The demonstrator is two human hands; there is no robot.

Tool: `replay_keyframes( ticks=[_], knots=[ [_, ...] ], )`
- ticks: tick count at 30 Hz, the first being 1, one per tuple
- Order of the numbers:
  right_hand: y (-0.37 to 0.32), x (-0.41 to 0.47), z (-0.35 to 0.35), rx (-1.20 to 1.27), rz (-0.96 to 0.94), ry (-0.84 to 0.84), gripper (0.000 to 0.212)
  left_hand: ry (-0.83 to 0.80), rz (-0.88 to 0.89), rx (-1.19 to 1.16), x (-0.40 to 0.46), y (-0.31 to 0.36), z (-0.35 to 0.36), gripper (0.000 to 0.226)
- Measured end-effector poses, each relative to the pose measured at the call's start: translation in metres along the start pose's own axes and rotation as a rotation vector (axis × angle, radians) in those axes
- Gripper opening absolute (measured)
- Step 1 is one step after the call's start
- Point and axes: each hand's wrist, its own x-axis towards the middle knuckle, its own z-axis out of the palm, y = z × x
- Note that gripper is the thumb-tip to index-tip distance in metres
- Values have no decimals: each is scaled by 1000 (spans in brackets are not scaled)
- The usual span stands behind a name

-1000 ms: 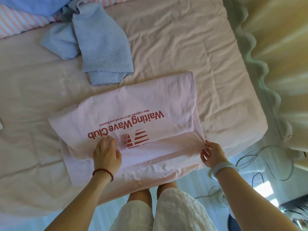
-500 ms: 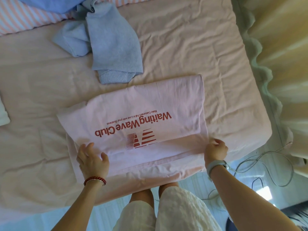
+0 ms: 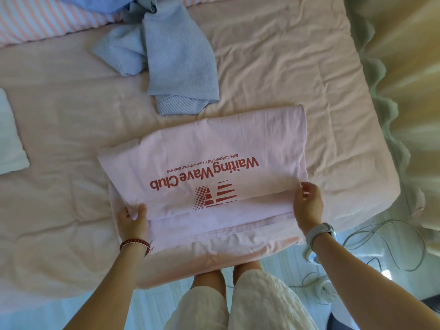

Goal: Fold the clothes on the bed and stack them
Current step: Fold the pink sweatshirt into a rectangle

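A pink T-shirt point(image 3: 214, 151) with red "Waiting Wave Club" print lies partly folded near the foot of the pink bed point(image 3: 297, 67). My left hand point(image 3: 132, 219) pinches its near left edge, thumb on top of the cloth. My right hand point(image 3: 308, 202) pinches the near right edge, and that side is raised a little off the lower layer. A grey-blue sweater point(image 3: 176, 60) lies crumpled just beyond the shirt. At the far left edge sits a folded white garment point(image 3: 10, 139).
A striped pillow point(image 3: 47, 17) and blue cloth point(image 3: 100, 3) lie at the head of the bed. Cables point(image 3: 381, 246) trail on the floor at the right, next to a pale green frilled curtain point(image 3: 392, 115). My legs stand against the bed's foot.
My left hand slid left from the middle of the shirt to its left edge. My right hand moved up along the right edge. Both now pinch and lift the near fold.
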Motion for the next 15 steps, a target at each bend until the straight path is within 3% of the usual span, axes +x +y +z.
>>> replay_keyframes(
  ticks=[2,5,7,12,15],
  knots=[
    [-18,7,12,131,-13,-92,33,-28,-4,-88,-2,5,-2,11],
    [-32,21,24,265,136,-145,42,-60,17,-205,-6,16,-4,8],
    [-35,27,23,234,197,-158,33,-76,105,-233,-8,21,-5,18],
    [-44,24,5,298,39,-60,9,-21,261,-72,-3,12,-12,25],
    [-43,10,-7,276,-50,-4,6,16,298,-46,-4,4,-24,10]
  ],
)
